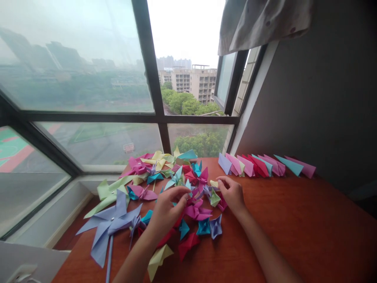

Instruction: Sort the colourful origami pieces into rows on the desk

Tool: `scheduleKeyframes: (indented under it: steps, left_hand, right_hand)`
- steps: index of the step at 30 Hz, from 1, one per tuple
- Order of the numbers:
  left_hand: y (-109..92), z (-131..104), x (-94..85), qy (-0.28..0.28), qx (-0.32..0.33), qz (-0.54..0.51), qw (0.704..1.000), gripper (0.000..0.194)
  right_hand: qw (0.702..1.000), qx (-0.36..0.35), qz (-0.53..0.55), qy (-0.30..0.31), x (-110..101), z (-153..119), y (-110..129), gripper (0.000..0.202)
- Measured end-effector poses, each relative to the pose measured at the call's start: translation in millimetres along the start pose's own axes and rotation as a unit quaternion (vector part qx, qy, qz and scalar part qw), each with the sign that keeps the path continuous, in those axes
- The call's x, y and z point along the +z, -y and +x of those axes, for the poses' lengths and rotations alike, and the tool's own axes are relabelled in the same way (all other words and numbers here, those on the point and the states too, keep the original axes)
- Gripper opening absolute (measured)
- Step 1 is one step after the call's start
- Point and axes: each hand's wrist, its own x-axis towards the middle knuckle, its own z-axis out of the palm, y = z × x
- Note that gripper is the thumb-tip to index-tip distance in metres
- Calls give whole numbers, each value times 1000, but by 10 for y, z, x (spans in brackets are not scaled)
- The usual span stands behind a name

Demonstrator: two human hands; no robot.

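Observation:
Over a heap of folded coloured paper, my left hand (171,208) has its thumb and forefinger pinched together at a light blue folded paper piece (188,184), partly hidden by the fingertips. My right hand (231,193) is closed, its fingertips on a small pale yellow folded paper piece (214,183). Between the hands lie a magenta folded paper (198,211) and a light green one (215,199). Nearer me are a blue paper boat shape (203,226), a lavender one (216,227) and a red folded paper (188,244).
A lavender pinwheel (112,222) on a stick lies at the left, beside a light green pinwheel (112,192). Several folded paper planes (255,165) stand in a row along the back right of the brown table (294,220). Behind is a window with a dark frame (118,117).

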Motion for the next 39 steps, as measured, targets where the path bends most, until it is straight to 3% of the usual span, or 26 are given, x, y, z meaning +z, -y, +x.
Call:
scheduleKeyframes:
  steps: [7,10,11,15,21,26,32,36,39]
  left_hand:
    - [-83,309,-85,52,46,105,992,21]
    - [-44,638,-173,36,66,190,979,23]
    - [-17,773,-200,17,57,246,968,24]
    - [159,1344,-248,-23,22,312,950,26]
    - [497,1917,-126,20,-23,376,926,32]
    - [637,2074,-5,60,-51,403,912,34]
    - [686,2070,39,83,-50,387,917,33]
    - [608,2046,16,48,-1,344,938,31]
    - [423,1978,-6,-18,60,290,955,17]
  right_hand:
    - [1000,15,4,-19,-44,-10,-182,31]
    - [999,29,27,-28,-37,7,-224,34]
    - [998,34,33,-30,-34,13,-243,34]
    - [996,51,48,-48,-29,34,-318,36]
    - [992,76,84,-54,-32,59,-360,33]
    - [992,76,84,-53,-35,67,-359,32]
    - [991,82,96,-55,-25,74,-381,35]
    - [989,85,105,-63,-9,79,-406,36]
    - [988,85,112,-65,-4,83,-412,35]
